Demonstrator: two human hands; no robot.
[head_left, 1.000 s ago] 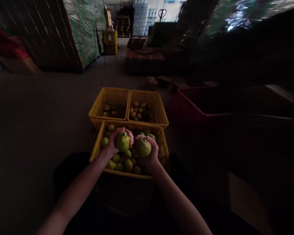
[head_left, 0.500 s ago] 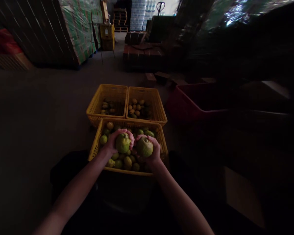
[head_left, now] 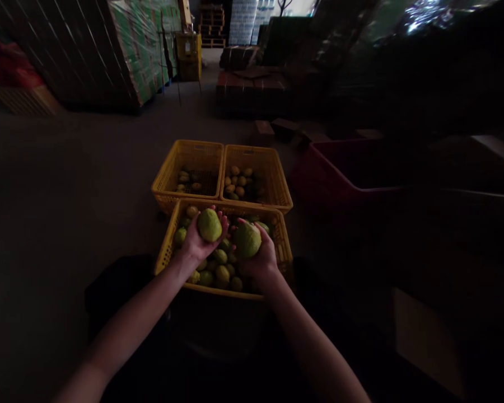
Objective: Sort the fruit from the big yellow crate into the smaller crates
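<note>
- The left hand (head_left: 195, 242) is turned palm up, and the left fruit (head_left: 210, 225), green and rounded, is cradled in it, with fingertips seen past its far and right sides.
- By the right hand (head_left: 264, 256) the right fruit (head_left: 247, 239), also green, is clasped, the fingers being partly hidden behind it.
- The two fruits are held side by side with a gap between; whether the fingertips are touching cannot be told.
- Both are held above the near crate (head_left: 163, 258), which is yellow and spread with many green and yellowish fruits (head_left: 222, 273).
- Just beyond it, two more yellow crates are set side by side: in the far left crate (head_left: 164, 176) a few fruits are seen, and in the far right crate (head_left: 280, 182) more are gathered.
- To the right, a red bin (head_left: 319, 176) is placed, its inside lost in shadow.
- Farther back, green boxes (head_left: 140, 56) are stacked under clear wrap at the left, and pallets (head_left: 212, 25) are piled near the top.
</note>
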